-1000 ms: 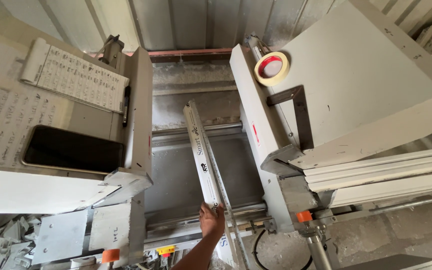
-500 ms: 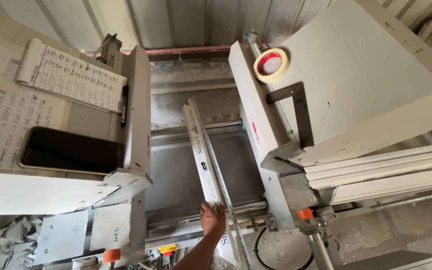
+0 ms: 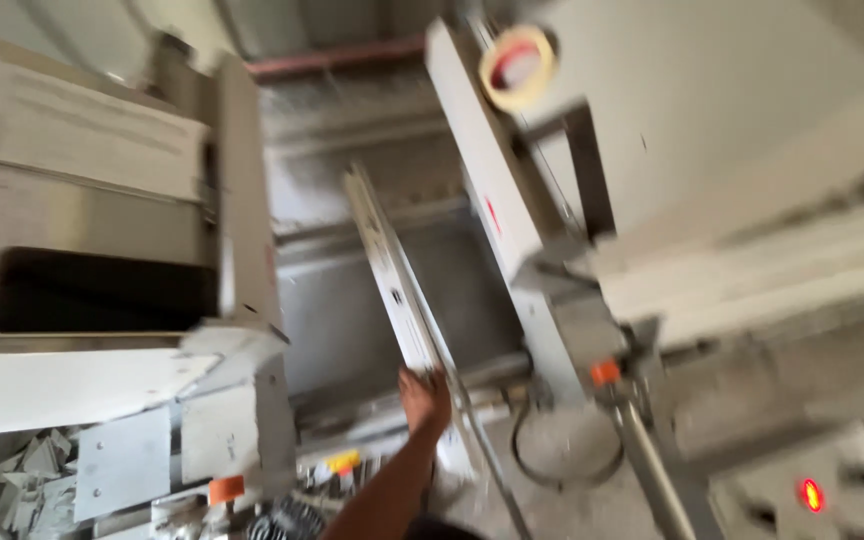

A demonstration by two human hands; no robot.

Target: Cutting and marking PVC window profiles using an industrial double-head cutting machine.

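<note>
The view is smeared by motion. My left hand [image 3: 424, 398] reaches up from the bottom edge and grips the near end of a long white profile strip [image 3: 392, 270]. The strip lies lengthwise in the gap between two grey machine tables and points away from me. The left table [image 3: 72, 385] and the right table [image 3: 742, 140] flank it on either side. My right hand is out of sight.
A roll of tape [image 3: 517, 62] with a red core lies on the right table's far corner. A dark flat slab [image 3: 92, 290] and papers rest on the left table. An orange knob [image 3: 604, 372], a red lamp [image 3: 810, 492] and white offcuts [image 3: 22, 470] sit lower down.
The camera has swung, blurring everything and bringing a box with a red lamp into view at the lower right. My hand stays on the strip's near end.
</note>
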